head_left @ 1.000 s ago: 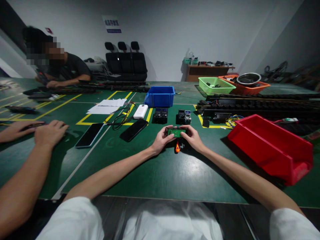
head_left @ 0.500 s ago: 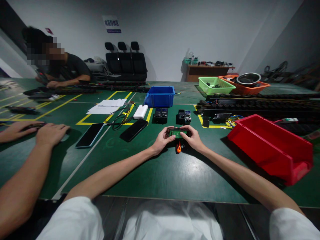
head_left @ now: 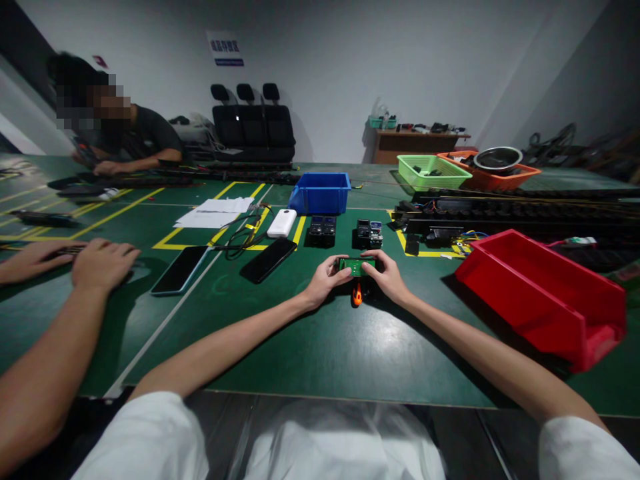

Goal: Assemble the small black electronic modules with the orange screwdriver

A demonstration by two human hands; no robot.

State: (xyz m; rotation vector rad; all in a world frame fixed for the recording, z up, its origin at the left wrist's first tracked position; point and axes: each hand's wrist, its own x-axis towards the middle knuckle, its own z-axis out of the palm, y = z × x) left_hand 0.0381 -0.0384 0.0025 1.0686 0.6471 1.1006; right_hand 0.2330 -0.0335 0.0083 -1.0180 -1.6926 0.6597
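Note:
Between my two hands is a green circuit board point(head_left: 358, 267) with a dark edge, held just above the table. My left hand point(head_left: 325, 280) grips its left end, thumb on the face. On the right end, my right hand point(head_left: 389, 275) closes in the same way. An orange-handled tool point(head_left: 357, 294) lies on the table right below the board; its tip is hidden. Beyond my hands stand two groups of small black box-like modules, one on the left point(head_left: 323, 231) and one on the right point(head_left: 369, 233).
A red bin point(head_left: 540, 300) stands at right, a blue bin point(head_left: 320, 193) behind the modules. Left of my hands lie a black phone point(head_left: 269, 261), a blue-edged phone point(head_left: 181, 271) and a white power bank point(head_left: 281, 223). A co-worker's hands point(head_left: 103, 267) rest at far left; another person sits beyond.
The circuit board has tilted slightly, and its green face shows brighter. Both my hands keep their hold in nearly the same place.

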